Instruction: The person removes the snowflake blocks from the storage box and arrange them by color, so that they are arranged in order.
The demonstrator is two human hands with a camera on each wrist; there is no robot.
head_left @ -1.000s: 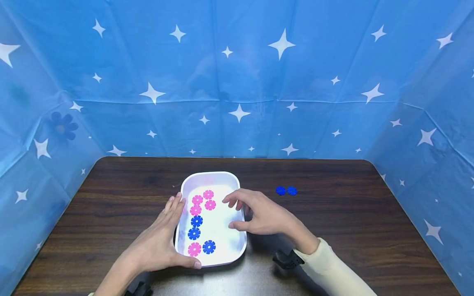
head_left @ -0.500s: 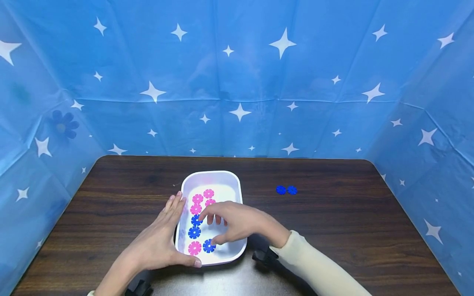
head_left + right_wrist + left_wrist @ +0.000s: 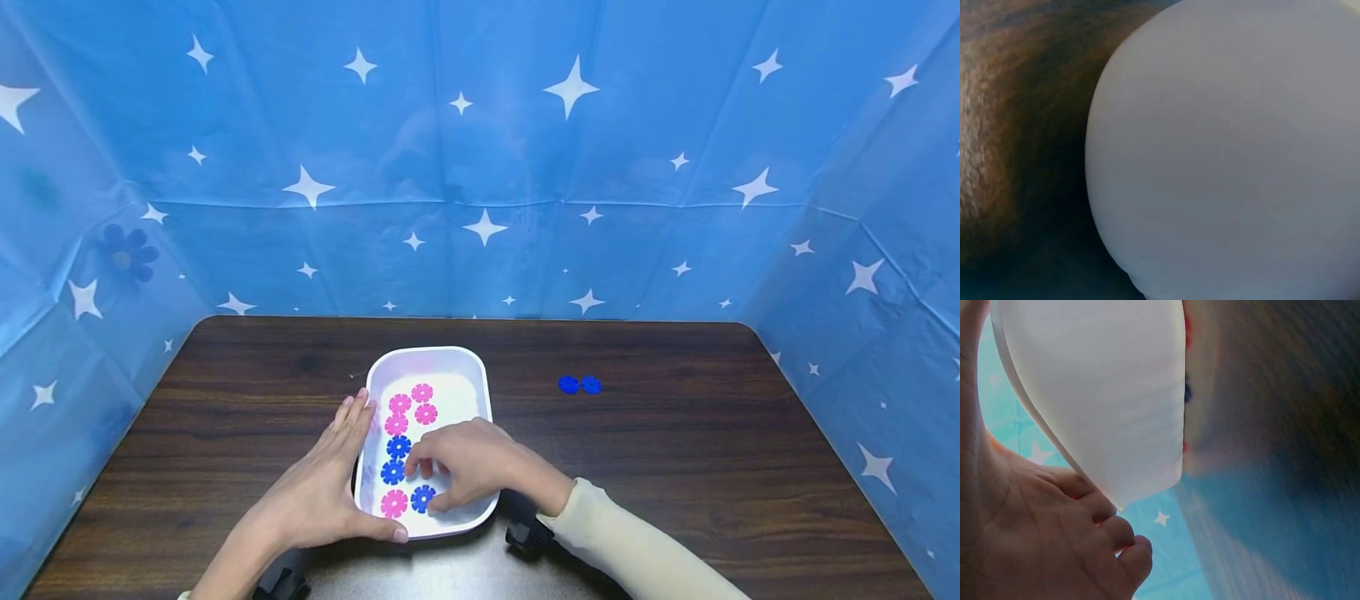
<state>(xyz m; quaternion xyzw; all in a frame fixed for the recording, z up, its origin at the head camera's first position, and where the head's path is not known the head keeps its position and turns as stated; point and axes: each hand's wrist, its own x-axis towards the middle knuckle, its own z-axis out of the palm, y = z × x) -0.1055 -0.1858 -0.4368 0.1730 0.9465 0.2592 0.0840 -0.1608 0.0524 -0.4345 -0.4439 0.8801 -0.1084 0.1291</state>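
A white tray (image 3: 467, 362) holds several flower-shaped plastic discs, some pink and some blue. Along its left rim rests my left hand (image 3: 318, 492), fingers extended, with the thumb over the near-left corner. The left wrist view shows those fingers (image 3: 1100, 506) against the rim under the tray's outer wall. My right hand (image 3: 472, 462) reaches down into the tray, its fingers bent and apart from the thumb. Its thumb tip is at the edge of a blue disc (image 3: 422, 499), beside a pink disc (image 3: 393, 503). The right wrist view has only the tray's outer wall (image 3: 1222, 150) and tabletop; the fingers are hidden.
Two blue discs (image 3: 580, 385) lie side by side on the dark wooden table (image 3: 675, 450), right of the tray. Inside the tray, pink discs (image 3: 400, 403) and blue discs (image 3: 393, 472) line the left half. A blue star-patterned curtain (image 3: 480, 167) encloses the table.
My right hand has moved left and down from the tray's right rim to the near blue disc. The left hand, tray and discs stay in place.
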